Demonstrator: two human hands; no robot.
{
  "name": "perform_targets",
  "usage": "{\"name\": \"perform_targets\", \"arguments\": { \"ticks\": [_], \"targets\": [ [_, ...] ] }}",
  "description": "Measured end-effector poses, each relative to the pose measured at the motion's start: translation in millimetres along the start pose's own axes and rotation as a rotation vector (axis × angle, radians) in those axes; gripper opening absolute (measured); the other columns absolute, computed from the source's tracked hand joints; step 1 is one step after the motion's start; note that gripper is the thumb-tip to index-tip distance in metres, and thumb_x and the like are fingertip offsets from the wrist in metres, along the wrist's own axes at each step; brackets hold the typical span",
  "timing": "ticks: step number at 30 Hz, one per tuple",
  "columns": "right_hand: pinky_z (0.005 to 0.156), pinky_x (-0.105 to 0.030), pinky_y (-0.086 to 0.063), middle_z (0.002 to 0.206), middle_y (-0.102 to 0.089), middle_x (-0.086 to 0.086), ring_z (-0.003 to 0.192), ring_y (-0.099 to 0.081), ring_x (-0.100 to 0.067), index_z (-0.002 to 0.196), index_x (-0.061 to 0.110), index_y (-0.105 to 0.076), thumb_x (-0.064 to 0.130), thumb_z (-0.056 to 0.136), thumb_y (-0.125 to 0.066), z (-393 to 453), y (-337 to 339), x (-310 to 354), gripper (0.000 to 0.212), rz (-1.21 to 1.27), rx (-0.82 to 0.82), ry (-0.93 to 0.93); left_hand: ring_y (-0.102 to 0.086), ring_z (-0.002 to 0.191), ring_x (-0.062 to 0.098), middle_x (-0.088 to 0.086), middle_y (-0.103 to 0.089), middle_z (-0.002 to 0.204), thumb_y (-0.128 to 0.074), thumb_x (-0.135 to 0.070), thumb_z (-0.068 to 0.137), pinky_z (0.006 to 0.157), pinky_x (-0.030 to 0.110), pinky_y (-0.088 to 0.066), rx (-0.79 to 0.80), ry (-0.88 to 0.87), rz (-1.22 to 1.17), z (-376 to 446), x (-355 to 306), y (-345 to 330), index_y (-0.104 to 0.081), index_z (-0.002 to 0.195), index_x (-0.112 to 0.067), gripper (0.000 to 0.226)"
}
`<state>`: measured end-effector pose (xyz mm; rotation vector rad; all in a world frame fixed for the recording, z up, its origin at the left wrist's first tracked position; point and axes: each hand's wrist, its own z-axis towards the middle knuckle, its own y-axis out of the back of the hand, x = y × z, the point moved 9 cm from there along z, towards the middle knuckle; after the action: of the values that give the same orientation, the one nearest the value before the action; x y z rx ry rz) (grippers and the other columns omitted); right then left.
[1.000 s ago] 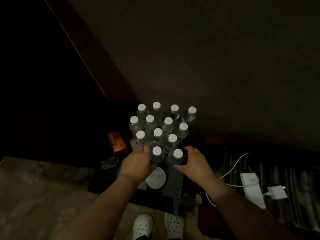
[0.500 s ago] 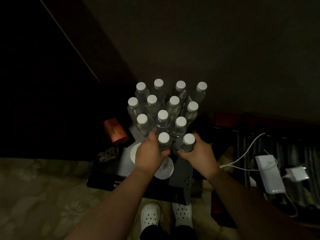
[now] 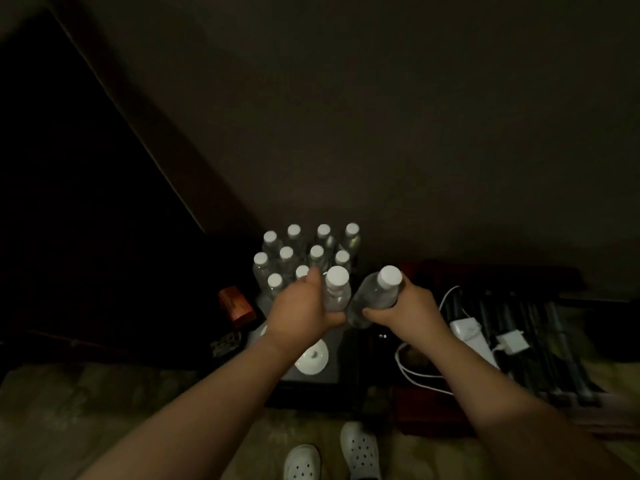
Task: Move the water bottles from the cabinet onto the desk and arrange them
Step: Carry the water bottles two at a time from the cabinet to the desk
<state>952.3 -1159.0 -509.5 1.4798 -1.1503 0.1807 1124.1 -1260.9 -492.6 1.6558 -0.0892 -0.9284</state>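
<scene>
- We see a water bottle (image 3: 336, 292) with a white cap in the left hand (image 3: 302, 310), whose fingers curl round the clear body; it stands close to upright, raised above the others.
- The right hand (image 3: 407, 308) grips a second bottle (image 3: 375, 296), also white-capped, tilted so its cap leans to the right. The two held bottles sit just beside each other, their lower ends nearly touching.
- Behind them a cluster of bottles (image 3: 304, 252) stands upright in tight rows on a dark surface, caps all white. We can read no label or brand on any bottle; the light is too dim.
- Left of the cluster lies a small red-orange box (image 3: 237, 303); any print on it is too blurred for us to read.
- Below the left wrist sits a round white dish (image 3: 311, 362) on a grey surface.
- To the right, a white power strip (image 3: 471, 337) and a white plug adapter (image 3: 512, 344) lie with a white cable (image 3: 415, 374) looping near them.
- At the bottom edge we see white perforated clogs (image 3: 360, 448) on patterned flooring.
</scene>
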Motion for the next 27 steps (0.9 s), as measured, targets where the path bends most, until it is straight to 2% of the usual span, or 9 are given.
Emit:
{"name": "perform_targets", "arguments": {
  "ticks": [3, 5, 7, 9, 12, 14, 18, 24, 27],
  "targets": [
    [0.067, -0.017, -0.043, 0.093, -0.061, 0.015, 0.087, -0.060, -0.008, 0.122, 0.030, -0.055, 0.045, 0.060, -0.085, -32, 69, 27, 0.070, -0.012, -0.034, -0.001, -0.065, 0.082, 0.026, 0.003, -0.066, 0.091, -0.074, -0.056, 0.060, 0.064, 0.037, -0.052, 0.031, -0.108, 0.037, 8, -66, 44, -0.043, 0.106, -0.019, 0.066],
    [0.065, -0.016, -0.043, 0.092, -0.061, 0.018, 0.084, -0.060, -0.004, 0.116, 0.034, -0.055, 0.046, 0.059, -0.086, -57, 120, 38, 0.067, -0.002, -0.080, -0.017, -0.065, 0.084, 0.027, 0.004, -0.065, 0.093, -0.074, -0.056, 0.061, 0.063, 0.035, -0.049, 0.039, -0.212, 0.058, 13, -117, 71, -0.044, 0.108, -0.017, 0.068],
    [0.063, -0.012, -0.042, 0.090, -0.062, 0.020, 0.082, -0.059, 0.002, 0.110, 0.037, -0.055, 0.046, 0.057, -0.087, -86, 171, 43, 0.063, 0.026, -0.134, -0.033, -0.064, 0.081, 0.025, -0.001, -0.062, 0.088, -0.074, -0.058, 0.059, 0.060, 0.033, -0.043, 0.055, -0.303, 0.063, 15, -172, 93, -0.042, 0.102, -0.022, 0.065],
    [0.064, -0.012, -0.043, 0.091, -0.065, 0.018, 0.084, -0.061, 0.002, 0.104, 0.036, -0.059, 0.045, 0.056, -0.088, -118, 220, 42, 0.057, 0.038, -0.194, -0.055, -0.062, 0.077, 0.023, -0.007, -0.057, 0.080, -0.074, -0.062, 0.057, 0.058, 0.031, -0.040, 0.077, -0.369, 0.061, 14, -225, 110, -0.039, 0.095, -0.025, 0.063],
    [0.062, -0.010, -0.044, 0.088, -0.068, 0.021, 0.081, -0.062, 0.007, 0.095, 0.037, -0.063, 0.046, 0.054, -0.089, -171, 287, 30, 0.049, 0.066, -0.297, -0.097, -0.063, 0.075, 0.021, -0.006, -0.062, 0.082, -0.076, -0.065, 0.056, 0.060, 0.034, -0.050, 0.129, -0.461, 0.014, 6, -305, 123, -0.044, 0.097, -0.025, 0.066],
    [0.062, -0.010, -0.045, 0.087, -0.069, 0.021, 0.080, -0.063, 0.008, 0.096, 0.037, -0.065, 0.048, 0.054, -0.088, -208, 326, 18, 0.049, 0.060, -0.358, -0.126, -0.064, 0.078, 0.021, -0.003, -0.065, 0.087, -0.076, -0.064, 0.056, 0.069, 0.039, -0.056, 0.173, -0.524, -0.020, -7, -359, 127, -0.048, 0.102, -0.023, 0.068],
    [0.069, -0.022, -0.054, 0.084, -0.070, 0.014, 0.077, -0.065, 0.001, 0.090, 0.032, -0.068, 0.053, 0.054, -0.084, -281, 398, -14, 0.045, -0.001, -0.448, -0.189, -0.066, 0.087, 0.022, -0.001, -0.068, 0.095, -0.076, -0.057, 0.059, 0.076, 0.041, -0.057, 0.240, -0.663, -0.087, -40, -463, 123, -0.051, 0.114, -0.022, 0.070],
    [0.054, -0.007, -0.040, 0.070, -0.067, 0.022, 0.067, -0.062, 0.010, 0.079, 0.036, -0.064, 0.049, 0.059, -0.086, -405, 523, -82, 0.032, -0.075, -0.632, -0.230, -0.065, 0.089, 0.017, -0.003, -0.067, 0.099, -0.077, -0.060, 0.060, 0.078, 0.041, -0.057, 0.317, -0.908, -0.115, -112, -638, 90, -0.053, 0.119, -0.023, 0.073],
    [0.059, -0.013, -0.049, 0.074, -0.069, 0.020, 0.070, -0.063, 0.008, 0.082, 0.034, -0.065, 0.048, 0.062, -0.084, -464, 580, -114, 0.031, -0.105, -0.687, -0.229, -0.065, 0.089, 0.014, -0.007, -0.067, 0.099, -0.070, -0.069, 0.050, 0.079, 0.040, -0.057, 0.364, -0.977, -0.148, -148, -722, 67, -0.055, 0.116, -0.026, 0.081]
  ]
}}
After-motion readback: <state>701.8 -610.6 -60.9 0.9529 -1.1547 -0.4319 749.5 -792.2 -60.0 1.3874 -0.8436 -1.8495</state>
